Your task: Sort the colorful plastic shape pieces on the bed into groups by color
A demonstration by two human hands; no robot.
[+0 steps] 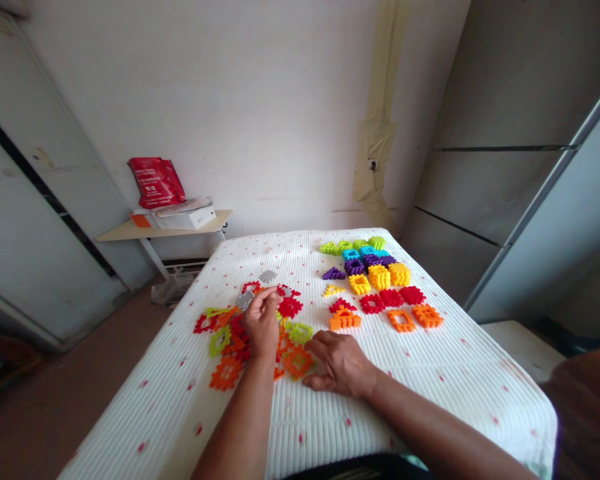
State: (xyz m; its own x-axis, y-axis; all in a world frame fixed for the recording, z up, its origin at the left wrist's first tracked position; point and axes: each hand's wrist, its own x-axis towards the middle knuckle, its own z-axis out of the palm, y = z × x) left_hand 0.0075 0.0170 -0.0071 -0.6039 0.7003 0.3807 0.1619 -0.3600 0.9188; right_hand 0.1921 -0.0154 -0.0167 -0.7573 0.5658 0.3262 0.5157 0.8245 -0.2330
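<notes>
My left hand (pixel 261 323) is over a loose pile of notched plastic tiles, its fingers curled together in a pinch; I cannot make out what is between them. Beside its fingers lie a grey tile (pixel 245 300) and a red tile (pixel 291 307). My right hand (pixel 341 363) rests low at the pile's right edge, thumb and fingers apart, close to an orange square tile (pixel 299 362) and a lime green tile (pixel 299 331). Another orange tile (pixel 226 373) lies at the pile's near left. My left hand and forearm hide part of the pile.
Sorted by colour at the right are lime stacks (pixel 361 245), purple stacks (pixel 355 267), yellow stacks (pixel 379 276), red stacks (pixel 391 297) and orange stacks (pixel 427 316). A white quilted cover (pixel 430 400) lies underneath. Behind, a side table (pixel 125 232) bears a red bag (pixel 155 183).
</notes>
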